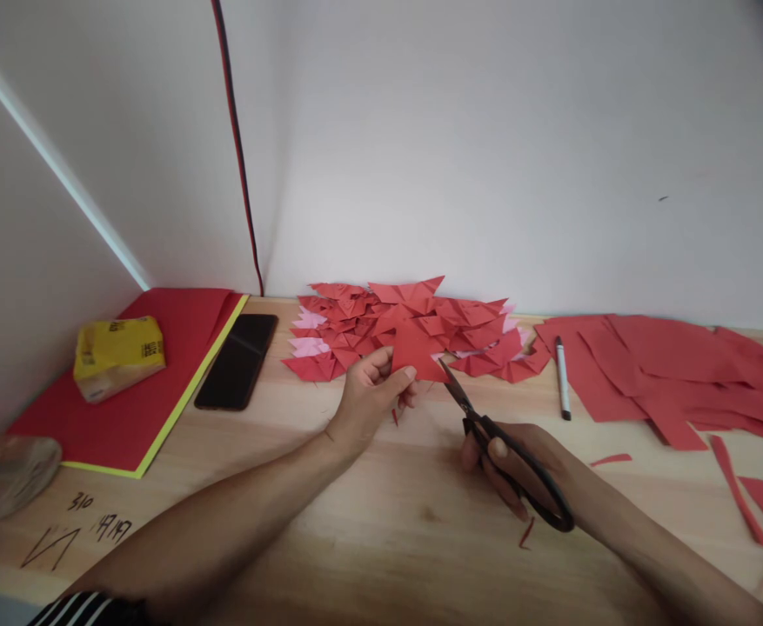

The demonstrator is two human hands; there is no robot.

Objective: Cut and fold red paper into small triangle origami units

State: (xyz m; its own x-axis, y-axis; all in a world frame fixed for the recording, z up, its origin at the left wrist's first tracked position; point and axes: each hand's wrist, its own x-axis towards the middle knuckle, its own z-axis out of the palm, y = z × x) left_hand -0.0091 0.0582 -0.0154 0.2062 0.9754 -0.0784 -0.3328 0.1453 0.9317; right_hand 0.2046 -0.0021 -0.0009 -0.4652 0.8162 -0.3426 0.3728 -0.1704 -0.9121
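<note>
My left hand pinches a folded red paper piece just above the wooden table. My right hand grips black scissors, thumb and fingers through the handles. The blades point up-left and their tips meet the lower right edge of the red piece. Behind it lies a heap of folded red and pink paper triangles against the wall.
A black marker lies right of the heap, beside loose red paper sheets and offcuts. A black phone, a red sheet stack with a yellow tissue pack sit left. A tape roll lies at the left edge.
</note>
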